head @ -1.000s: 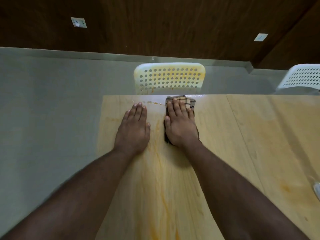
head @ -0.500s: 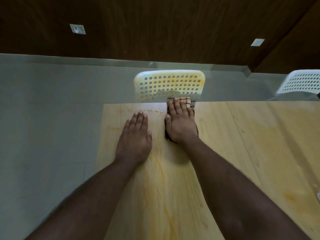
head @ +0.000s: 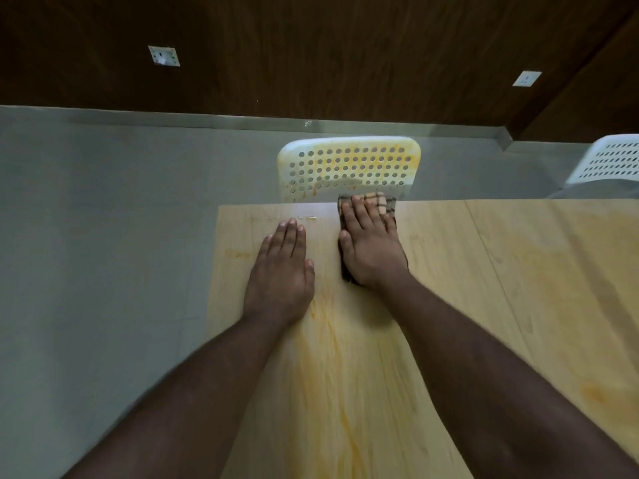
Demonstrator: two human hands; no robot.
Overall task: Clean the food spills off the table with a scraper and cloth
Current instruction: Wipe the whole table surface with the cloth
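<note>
The checked cloth (head: 375,201) is pressed flat under the spread right hand (head: 371,252) at the tabletop (head: 518,288) far edge; crumbs (head: 307,218) could easily get shoved overboard. The left hand (head: 281,274) is laid flat, holding nothing.

Dim warm light, soft glare at the table (head: 518,271) far edge, wide-angle bending, slightly soft focus

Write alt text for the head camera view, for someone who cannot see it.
A person's right hand presses a checked cloth flat at the far edge of a wooden table, while the left hand rests flat on the wood beside it. Orange streaks stain the table between the forearms. A stained white chair stands beyond the table edge.
</note>
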